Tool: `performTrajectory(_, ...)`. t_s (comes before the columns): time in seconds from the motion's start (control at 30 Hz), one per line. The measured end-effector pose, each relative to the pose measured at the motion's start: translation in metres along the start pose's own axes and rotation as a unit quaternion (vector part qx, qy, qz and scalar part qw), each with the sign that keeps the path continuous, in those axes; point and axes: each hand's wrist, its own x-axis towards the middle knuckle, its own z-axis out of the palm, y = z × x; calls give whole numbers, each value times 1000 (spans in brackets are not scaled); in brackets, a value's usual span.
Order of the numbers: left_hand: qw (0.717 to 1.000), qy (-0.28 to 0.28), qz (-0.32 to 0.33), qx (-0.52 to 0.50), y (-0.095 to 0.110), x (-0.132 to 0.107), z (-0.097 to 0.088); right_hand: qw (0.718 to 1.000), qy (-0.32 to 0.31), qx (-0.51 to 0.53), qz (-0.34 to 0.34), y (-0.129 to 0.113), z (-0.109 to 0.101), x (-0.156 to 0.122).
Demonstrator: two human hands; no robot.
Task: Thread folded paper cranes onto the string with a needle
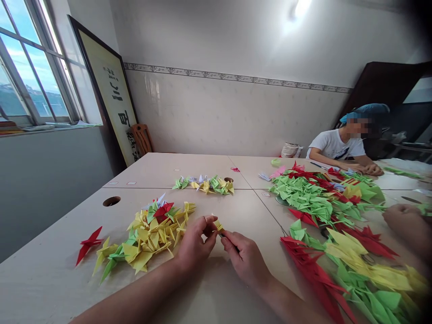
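Note:
Over the near middle of the table, my left hand point(198, 243) pinches a small yellow origami piece point(218, 226) between thumb and fingers. My right hand point(248, 258) is closed around a thin dark tool, mostly hidden, whose tip meets the paper. Just left of my hands lies a pile of yellow origami cranes point(151, 236), with some green ones and a red one among them. A single red crane point(88, 245) sits apart at the far left.
A short row of mixed cranes point(205, 184) lies farther back. Large heaps of green cranes point(303, 198) and strings of red ones point(313, 274) cover the right side. A co-worker point(340, 144) sits at back right; another person's hand point(405, 220) is at the right edge.

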Motion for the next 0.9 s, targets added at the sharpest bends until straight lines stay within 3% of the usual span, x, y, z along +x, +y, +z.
performTrajectory(0.27, 997, -8, 64, 31, -2, -3, 2, 1000, -2, 8, 15, -2, 2, 0)
performTrajectory(0.63, 998, 2, 27, 60, -3, -2, 1, 999, 11, 45, 15, -2, 3, -1)
performTrajectory(0.77, 990, 17, 67, 126, 0, 6, -11, 990, 55, 111, 66, 5, 5, 0)
performTrajectory(0.9, 965, -9, 117, 233, 15, 24, -41, 973, 66, 176, 136, 12, 4, 5)
